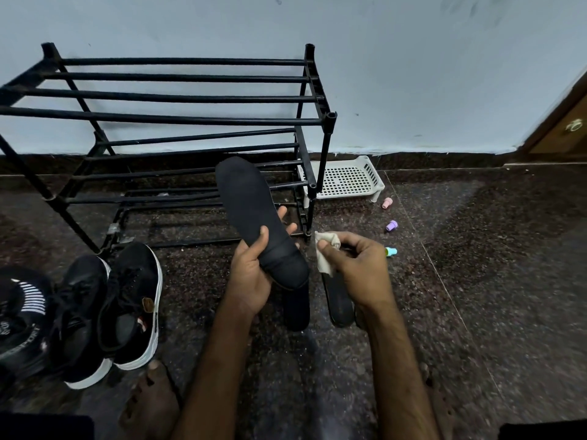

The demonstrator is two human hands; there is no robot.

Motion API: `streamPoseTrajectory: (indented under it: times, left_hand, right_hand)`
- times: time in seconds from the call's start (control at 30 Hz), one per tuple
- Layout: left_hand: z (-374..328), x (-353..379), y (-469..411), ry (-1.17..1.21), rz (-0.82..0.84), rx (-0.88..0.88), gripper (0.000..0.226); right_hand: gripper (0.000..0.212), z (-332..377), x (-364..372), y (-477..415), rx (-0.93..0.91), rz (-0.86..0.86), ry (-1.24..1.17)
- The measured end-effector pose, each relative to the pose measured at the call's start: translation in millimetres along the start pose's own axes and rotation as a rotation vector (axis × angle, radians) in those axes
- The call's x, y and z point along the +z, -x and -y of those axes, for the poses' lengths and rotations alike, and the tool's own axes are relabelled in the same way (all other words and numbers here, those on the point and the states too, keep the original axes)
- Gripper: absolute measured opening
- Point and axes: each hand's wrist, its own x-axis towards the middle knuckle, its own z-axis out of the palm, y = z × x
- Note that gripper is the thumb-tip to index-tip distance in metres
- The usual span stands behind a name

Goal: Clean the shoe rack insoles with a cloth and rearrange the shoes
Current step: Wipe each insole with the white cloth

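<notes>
- Insole (254,214), head view, frame centre: left hand (251,274) grasps its heel end, toe tilted up toward the rack (190,119).
- Right hand (355,265) pinches the cloth (325,249) just beside it; probably best to wipe heel to toe in long strokes, bracing underneath.

Rack (178,115) is all black, same as the insole (251,211). Cloth (327,252) looks off-white, maybe beige, hard to call in this light. Floor (476,249) is dark speckled granite, wall (413,74) pale blue-grey. Shoes (133,300) at 8 o'clock: black, white soles. White grid-holed tray (346,179) at 2 o'clock; pink cap (387,203), purple cap (392,225), teal cap (390,251) around 3 o'clock.
</notes>
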Motion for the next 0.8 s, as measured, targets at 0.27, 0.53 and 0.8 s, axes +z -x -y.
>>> streamPoseTrajectory:
  times: [0.27, 0.53, 0.8]
  left_hand:
    - [-5.9, -6.7, 0.5, -0.269, -0.004, 0.04, 0.031]
    - [-13.4, -2.7, 2.5, -0.128, -0.015, -0.008, 0.032]
    - [-18.2, 0.3, 4.4, -0.034, -0.034, -0.066, 0.033]
  right_hand:
    - [0.01, -22.9, 12.0, 4.9, 0.037, 0.053, -0.025]
    - [0.011, -15.1, 29.7, 7.0, 0.031, 0.104, -0.093]
    - [0.01, -19.6, 36.8, 12.3, 0.04, 0.05, -0.097]
